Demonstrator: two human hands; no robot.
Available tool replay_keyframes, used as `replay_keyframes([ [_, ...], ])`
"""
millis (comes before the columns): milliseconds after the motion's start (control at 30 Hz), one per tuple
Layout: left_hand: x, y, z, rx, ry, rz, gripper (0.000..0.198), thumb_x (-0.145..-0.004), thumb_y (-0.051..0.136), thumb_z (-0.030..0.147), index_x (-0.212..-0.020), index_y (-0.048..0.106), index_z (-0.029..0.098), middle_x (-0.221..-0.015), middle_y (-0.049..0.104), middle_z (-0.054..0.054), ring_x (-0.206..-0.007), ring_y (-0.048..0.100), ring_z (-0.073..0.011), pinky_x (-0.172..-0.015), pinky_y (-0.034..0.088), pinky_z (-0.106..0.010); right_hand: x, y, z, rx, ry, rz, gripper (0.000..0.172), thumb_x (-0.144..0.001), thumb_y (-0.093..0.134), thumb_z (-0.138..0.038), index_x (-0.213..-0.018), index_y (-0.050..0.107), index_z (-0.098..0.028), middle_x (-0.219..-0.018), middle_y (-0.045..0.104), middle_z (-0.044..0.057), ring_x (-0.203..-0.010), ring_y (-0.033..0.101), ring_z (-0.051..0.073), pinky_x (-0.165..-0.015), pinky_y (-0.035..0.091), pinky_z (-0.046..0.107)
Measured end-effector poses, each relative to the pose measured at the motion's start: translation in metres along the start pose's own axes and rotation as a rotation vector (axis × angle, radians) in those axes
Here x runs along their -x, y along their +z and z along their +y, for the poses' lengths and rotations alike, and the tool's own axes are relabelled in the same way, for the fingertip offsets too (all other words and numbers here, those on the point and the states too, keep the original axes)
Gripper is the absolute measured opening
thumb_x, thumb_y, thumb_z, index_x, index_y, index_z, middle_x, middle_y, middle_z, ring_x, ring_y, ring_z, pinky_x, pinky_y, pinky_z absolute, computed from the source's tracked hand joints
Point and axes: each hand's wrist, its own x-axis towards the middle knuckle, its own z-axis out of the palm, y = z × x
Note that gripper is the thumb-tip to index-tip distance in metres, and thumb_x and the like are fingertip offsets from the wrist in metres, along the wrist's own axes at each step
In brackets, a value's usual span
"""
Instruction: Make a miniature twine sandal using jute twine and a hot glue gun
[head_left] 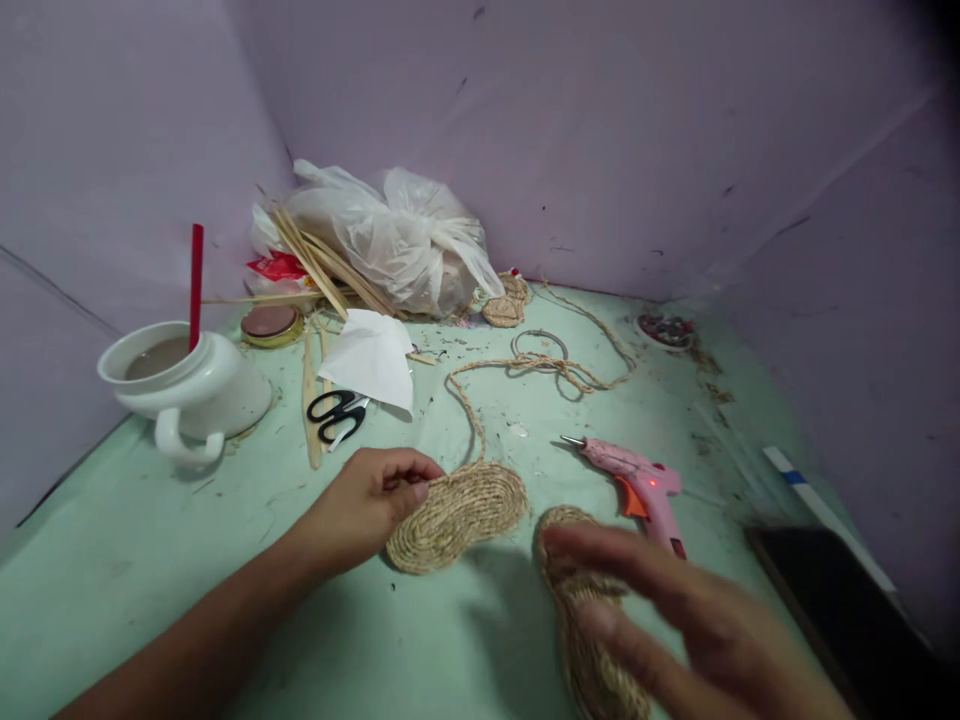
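Between the thumb and fingers of my left hand (386, 500) is the edge of a coiled straw sole (469, 510), shaped like a small shoe sole and lying on the table. From its far edge a loose straw cord (465, 395) winds back and to the right. My right hand (675, 610) hovers with fingers apart, blurred, over a second woven straw sole (592, 650), partly hiding it. No object shows in that hand. Just beyond it lies a pink glue gun (634, 480) with a lit red light and an orange trigger.
Black-handled scissors (337, 415) lie beside white paper (371, 360). At left stands a white mug (202, 385) with a red stick (196, 285). A tied plastic bag (405, 235) rests against the wall. A dark flat device (840, 610) lies at right; a metal ring (540, 335) sits mid-table.
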Motion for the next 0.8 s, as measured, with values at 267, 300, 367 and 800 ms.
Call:
replay_keyframes([
  [267, -0.006, -0.008, -0.007, 0.193, 0.181, 0.318, 0.025, -0.061, 0.07, 0.029, -0.083, 0.067, 0.017, -0.075, 0.066, -0.002, -0.071, 0.057, -0.0151, -0.063, 0.044, -0.024, -0.026, -0.063, 0.01, 0.282, 0.01, 0.398, 0.043, -0.071, 0.056, -0.06, -0.098, 0.07, -0.03, -0.102, 0.073, 0.004, -0.096, 0.066, 0.03, -0.083, 0.054, 0.044],
  [300, -0.008, -0.009, -0.01, 0.241, 0.17, 0.332, 0.025, -0.062, 0.07, 0.031, -0.081, 0.067, 0.016, -0.076, 0.066, -0.002, -0.07, 0.058, -0.0153, -0.064, 0.044, -0.024, -0.026, -0.067, 0.016, 0.323, 0.054, 0.461, 0.044, -0.069, 0.056, -0.06, -0.094, 0.072, -0.028, -0.094, 0.074, 0.005, -0.088, 0.068, 0.03, -0.077, 0.056, 0.043],
  [367, -0.012, -0.008, -0.016, 0.329, 0.106, 0.296, 0.026, -0.063, 0.07, 0.035, -0.079, 0.066, 0.015, -0.073, 0.067, -0.004, -0.067, 0.059, -0.016, -0.063, 0.045, -0.026, -0.024, -0.074, 0.028, 0.367, 0.124, 0.527, 0.041, -0.067, 0.058, -0.058, -0.088, 0.073, -0.026, -0.085, 0.075, 0.006, -0.08, 0.07, 0.029, -0.069, 0.058, 0.039],
  [800, -0.005, 0.009, -0.02, 0.341, 0.018, 0.095, 0.026, -0.065, 0.074, 0.04, -0.074, 0.067, 0.016, -0.062, 0.064, 0.0, -0.058, 0.056, -0.0116, -0.055, 0.042, -0.022, -0.075, -0.02, -0.023, 0.362, -0.55, -0.251, 0.046, -0.085, 0.041, -0.008, -0.126, 0.052, -0.025, -0.134, 0.053, 0.004, -0.117, 0.054, 0.017, -0.096, 0.046, 0.034],
])
